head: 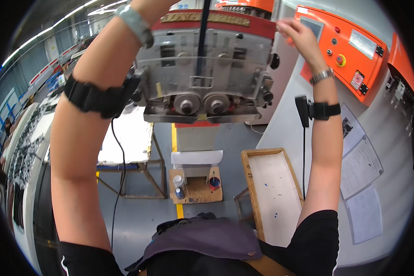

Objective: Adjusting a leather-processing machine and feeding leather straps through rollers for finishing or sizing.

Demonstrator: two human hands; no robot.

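Note:
My left hand is past the top edge of the view; only the forearm shows, with a pale green bangle point(132, 24) near the wrist. Raised at the upper right, my right hand point(296, 32) has its fingers bent towards the machine's side, and whether they grip anything is unclear. Before me stands a metal machine point(183, 77) with a clear plastic guard and a red top panel point(262, 25) bearing raised lettering. Two round metal rollers, a left roller point(187, 103) and a right roller point(216, 103), sit at its bottom. A dark narrow strip point(203, 38) hangs vertically in front of the guard.
An orange control box point(348, 51) with buttons stands at right. Below it is a wood-framed tray point(245, 169). A small board point(196, 197) carries a white jar point(178, 181), a blue bottle point(179, 193) and a red cup point(214, 183). A white-topped table point(127, 138) stands at left.

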